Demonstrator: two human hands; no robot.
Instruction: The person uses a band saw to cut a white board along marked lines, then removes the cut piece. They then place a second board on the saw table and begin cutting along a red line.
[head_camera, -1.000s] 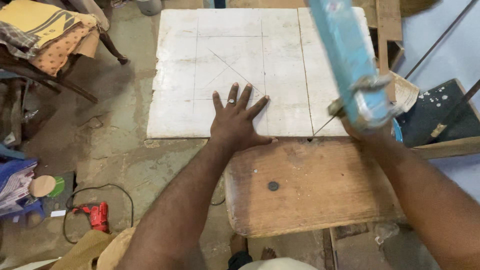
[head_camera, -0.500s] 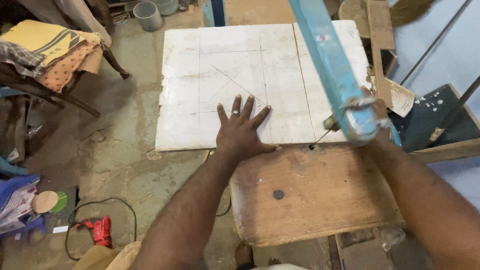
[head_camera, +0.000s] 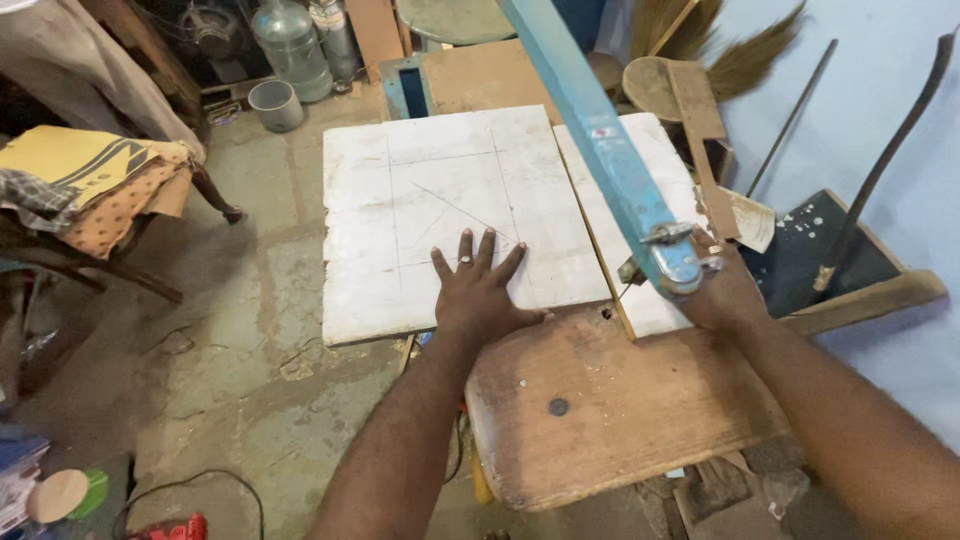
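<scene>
On the concrete floor (head_camera: 250, 340), from 7 to 10 o'clock, lies the widest open room, bare but for a black cable (head_camera: 190, 490) at 7 o'clock. The white board (head_camera: 440, 200) takes the middle of the view. Its far edge runs toward 12 o'clock, its left edge overhangs the floor, and its near edge rests on the wooden bench (head_camera: 620, 400) at 5 o'clock. A cut splits the board lengthwise, leaving a narrower strip (head_camera: 655, 180) at 1 o'clock, just beside the main piece. The bench's rounded near-left corner juts toward 6 o'clock. The blue saw frame (head_camera: 600, 140) slants from 12 o'clock down to the cut at 3 o'clock. The right hand (head_camera: 725, 290) is clenched around the saw's lower end, at the board's near edge. The left hand (head_camera: 480, 290) is released and flat, fingers spread, pressing the board just left of the cut. At 9 o'clock a chair with folded cloth (head_camera: 90, 190) stands well apart from the board. At 11 o'clock a grey bucket (head_camera: 275, 105) sits near the board's far-left corner.
</scene>
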